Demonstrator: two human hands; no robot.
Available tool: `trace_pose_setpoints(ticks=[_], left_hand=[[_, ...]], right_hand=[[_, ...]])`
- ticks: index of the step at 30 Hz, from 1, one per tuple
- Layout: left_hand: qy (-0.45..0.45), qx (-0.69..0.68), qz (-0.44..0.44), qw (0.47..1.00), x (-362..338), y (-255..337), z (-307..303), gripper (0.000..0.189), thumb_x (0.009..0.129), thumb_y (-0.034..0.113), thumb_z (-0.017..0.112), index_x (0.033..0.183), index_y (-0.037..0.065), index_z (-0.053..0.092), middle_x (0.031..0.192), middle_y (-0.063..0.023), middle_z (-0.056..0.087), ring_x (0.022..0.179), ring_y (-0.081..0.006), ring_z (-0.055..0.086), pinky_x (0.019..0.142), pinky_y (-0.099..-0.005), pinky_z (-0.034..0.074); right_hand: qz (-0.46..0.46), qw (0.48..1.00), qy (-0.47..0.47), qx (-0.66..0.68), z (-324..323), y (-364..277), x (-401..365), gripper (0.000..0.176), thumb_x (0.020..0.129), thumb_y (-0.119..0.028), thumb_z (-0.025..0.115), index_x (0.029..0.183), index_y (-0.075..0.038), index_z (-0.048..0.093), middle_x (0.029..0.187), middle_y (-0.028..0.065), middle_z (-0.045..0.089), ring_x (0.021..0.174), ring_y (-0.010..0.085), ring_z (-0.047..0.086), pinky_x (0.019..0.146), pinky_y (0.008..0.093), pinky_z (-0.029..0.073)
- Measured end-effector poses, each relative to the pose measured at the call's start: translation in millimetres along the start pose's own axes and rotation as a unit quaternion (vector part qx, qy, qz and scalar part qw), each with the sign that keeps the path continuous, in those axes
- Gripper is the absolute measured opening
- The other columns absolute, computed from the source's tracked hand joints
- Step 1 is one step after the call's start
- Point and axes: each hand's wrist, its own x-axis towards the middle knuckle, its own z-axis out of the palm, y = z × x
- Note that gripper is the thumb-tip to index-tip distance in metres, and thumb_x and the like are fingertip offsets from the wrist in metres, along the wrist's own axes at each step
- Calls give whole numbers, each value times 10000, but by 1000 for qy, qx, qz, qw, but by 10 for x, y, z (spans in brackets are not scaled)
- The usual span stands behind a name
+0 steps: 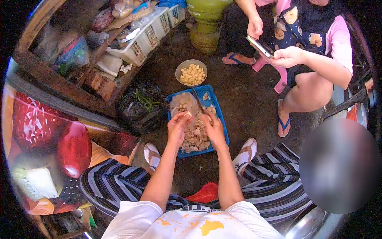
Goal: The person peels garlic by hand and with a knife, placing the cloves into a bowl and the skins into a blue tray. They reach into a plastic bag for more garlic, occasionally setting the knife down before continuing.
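Over the tray (225,137) of peels (195,137), the left hand (179,126) pinches a pale clove (187,114); the right hand (214,128) grips a knife (197,99), blade pointing far.

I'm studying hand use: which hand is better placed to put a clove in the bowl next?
Probably the left hand: it seems to pinch a pale clove, while the right hand holds a knife. The bowl sits just beyond the blue tray.

White T-shirt (187,227) with orange splotches, striped trousers (274,179), white-and-tan footwear (246,154)
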Motion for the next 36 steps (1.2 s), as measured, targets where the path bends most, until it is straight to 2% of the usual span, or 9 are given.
trace_pose_setpoints(ticks=[3, 7, 13, 16, 22, 26, 31, 34, 36], left_hand=[[23, 7, -6, 1000, -9, 18, 22, 221, 782, 51, 667, 978, -20, 590, 925, -85, 629, 819, -159, 610, 766, -282, 512], [34, 18, -4, 999, -7, 20, 25, 223, 781, 61, 672, 975, -16, 594, 920, -73, 629, 799, -141, 603, 753, -269, 507], [48, 66, 27, 996, -28, -6, 81, 191, 793, 51, 655, 962, -18, 599, 884, -59, 626, 779, -118, 591, 728, -256, 499], [42, 93, 35, 994, -24, -5, 94, 173, 799, 38, 642, 957, -18, 601, 864, -56, 626, 773, -118, 590, 715, -255, 495], [29, 145, 80, 986, -43, -49, 85, 156, 798, 30, 635, 945, -13, 609, 861, -68, 631, 772, -135, 599, 718, -259, 485], [27, 177, 97, 979, -33, -78, 68, 155, 794, 28, 636, 942, -10, 614, 864, -71, 636, 773, -144, 604, 727, -263, 485], [7, 180, 62, 982, 4, -30, 23, 181, 793, 39, 642, 962, -16, 610, 865, -72, 640, 771, -144, 606, 727, -258, 485], [-12, 134, 17, 991, 9, 20, 21, 203, 789, 54, 653, 976, -8, 607, 870, -66, 644, 770, -135, 607, 734, -257, 484], [-33, 115, -2, 993, 26, 50, -8, 215, 787, 60, 658, 985, -4, 605, 878, -66, 647, 770, -135, 609, 740, -262, 486]], right_hand=[[132, 961, -128, 207, -13, -223, -68, 361, 910, -382, 486, 940, -52, 629, 536, -8, 508, 485, 83, 483, 457, 249, 378], [105, 961, -168, 191, 46, -309, -91, 342, 939, -359, 448, 813, -63, 568, 513, -27, 417, 454, 50, 391, 427, 216, 286], [113, 964, -140, 193, 76, -302, -106, 399, 937, -350, 456, 659, -69, 514, 485, -27, 413, 427, 56, 374, 419, 227, 281], [101, 964, -136, 207, 65, -288, -113, 402, 917, -393, 487, 727, -59, 603, 489, -38, 438, 435, 37, 390, 400, 218, 282], [85, 971, -77, 212, 135, -283, -113, 318, 885, -328, 569, 751, -47, 638, 493, -25, 481, 415, 38, 408, 389, 209, 294], [120, 966, -72, 219, 108, -362, -132, 324, 876, -336, 579, 734, -50, 631, 501, -21, 497, 407, 46, 418, 385, 207, 301], [180, 943, -117, 256, 28, -297, -70, 390, 882, -388, 553, 667, -64, 586, 503, -19, 497, 418, 55, 431, 401, 206, 318], [165, 934, -150, 278, 6, -194, -48, 345, 895, -380, 532, 794, -52, 567, 543, -4, 487, 455, 72, 447, 427, 217, 352], [190, 928, -148, 283, -2, -162, -31, 342, 899, -385, 523, 794, -61, 562, 537, -9, 473, 456, 74, 443, 431, 219, 353]])
